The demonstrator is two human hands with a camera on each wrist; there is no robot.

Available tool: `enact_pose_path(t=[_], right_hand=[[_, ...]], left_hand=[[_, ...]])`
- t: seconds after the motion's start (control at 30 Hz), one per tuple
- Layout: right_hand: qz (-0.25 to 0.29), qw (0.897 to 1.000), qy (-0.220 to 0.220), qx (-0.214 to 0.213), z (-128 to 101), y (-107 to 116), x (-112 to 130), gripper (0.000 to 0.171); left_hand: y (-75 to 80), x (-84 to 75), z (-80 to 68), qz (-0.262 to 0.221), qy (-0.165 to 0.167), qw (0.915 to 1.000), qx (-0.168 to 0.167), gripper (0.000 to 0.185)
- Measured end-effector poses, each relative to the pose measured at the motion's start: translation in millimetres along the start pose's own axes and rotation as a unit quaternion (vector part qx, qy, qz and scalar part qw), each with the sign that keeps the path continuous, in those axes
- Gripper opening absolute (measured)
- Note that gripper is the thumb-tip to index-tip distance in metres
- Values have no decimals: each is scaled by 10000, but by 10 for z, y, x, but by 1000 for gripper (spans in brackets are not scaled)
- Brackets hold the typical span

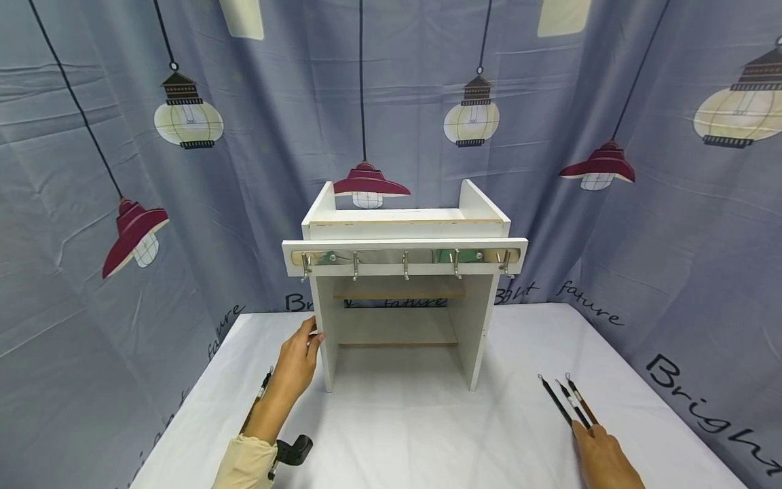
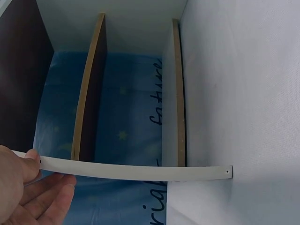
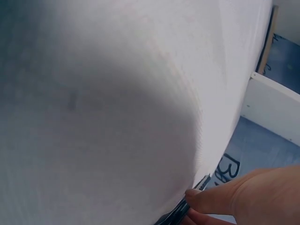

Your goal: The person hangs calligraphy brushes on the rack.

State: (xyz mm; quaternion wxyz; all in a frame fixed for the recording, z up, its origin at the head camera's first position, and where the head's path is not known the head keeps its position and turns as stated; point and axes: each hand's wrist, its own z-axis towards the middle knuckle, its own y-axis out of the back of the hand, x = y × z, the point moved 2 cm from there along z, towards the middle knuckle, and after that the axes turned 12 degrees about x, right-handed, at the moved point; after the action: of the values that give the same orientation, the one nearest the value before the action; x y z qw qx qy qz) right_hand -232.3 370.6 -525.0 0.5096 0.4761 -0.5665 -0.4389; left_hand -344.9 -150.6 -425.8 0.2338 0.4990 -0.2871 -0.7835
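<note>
A white shelf unit (image 1: 394, 326) stands on the table with a row of metal hooks (image 1: 406, 265) across its front. My left hand (image 1: 296, 363) grips the front edge of its left side panel (image 1: 326, 353). In the left wrist view, the left thumb (image 2: 32, 164) lies on the panel's inner side and the fingers on the other. At the right, my right hand (image 1: 601, 456) pinches three slim brushes (image 1: 572, 401) with hanging loops at their ends. Two look black and one brown; their lower ends are hidden. The right wrist view shows the dark handles (image 3: 176, 213) under the thumb.
Another slim brush-like stick (image 1: 264, 387) lies beside the left forearm, partly hidden by it. A black curved piece (image 1: 295, 449) sits by the left sleeve. White cloth (image 1: 403, 441) covers the table. A grey-blue curtain (image 1: 275, 170) with printed lamps surrounds it.
</note>
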Motion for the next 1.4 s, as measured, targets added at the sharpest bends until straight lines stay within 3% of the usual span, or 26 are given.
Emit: enact_pose_path(t=[1.07, 1.4], right_hand=[[133, 9998, 81, -112, -19, 27, -6, 36], [154, 9965, 371, -733, -51, 49, -27, 35]], left_hand=[[-7, 7, 9, -35, 61, 9999, 101, 41], [-8, 6, 4, -83, 103, 9999, 93, 40]])
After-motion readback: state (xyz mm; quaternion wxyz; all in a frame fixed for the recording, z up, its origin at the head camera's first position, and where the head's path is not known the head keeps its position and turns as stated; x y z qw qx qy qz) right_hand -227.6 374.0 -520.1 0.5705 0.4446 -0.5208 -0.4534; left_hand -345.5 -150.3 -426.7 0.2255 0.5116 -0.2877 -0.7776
